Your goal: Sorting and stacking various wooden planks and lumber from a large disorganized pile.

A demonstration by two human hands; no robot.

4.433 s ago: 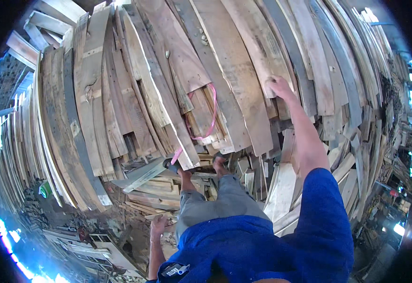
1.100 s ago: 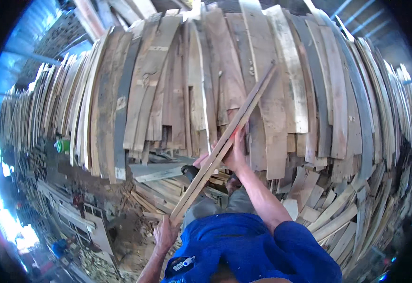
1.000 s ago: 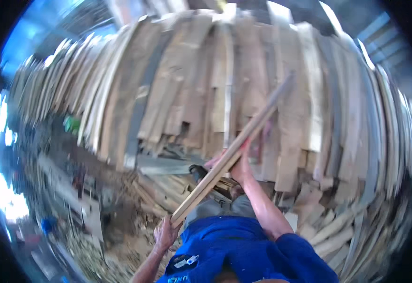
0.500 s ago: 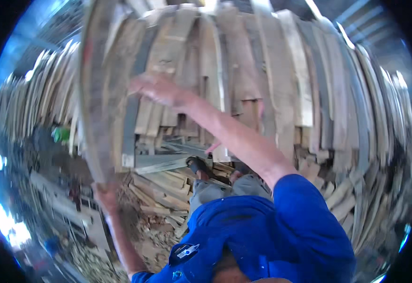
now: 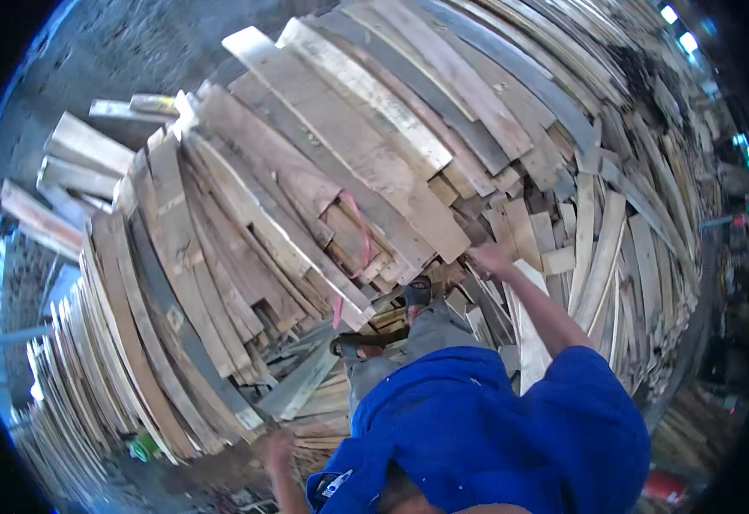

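My right hand is at the lower end of a long, wide wooden board that leans on the stack in front of me. Its fingertips are beside or against the board's end; blur hides whether they grip it. Low at the left, my left hand is smeared by motion, with no board visible in it. Closest to that hand are a grey-edged plank and short wood pieces around my feet. A pink strap hangs among the boards at the middle.
Upright planks continue to the left, and more loose boards lean at the right. Offcuts lie around my sandalled feet. A green object sits at the lower left, a red one at the lower right.
My view has turned toward the right. The long board that my left hand held upright is no longer in that hand. My right hand has come down from the upper boards to a board's lower end.
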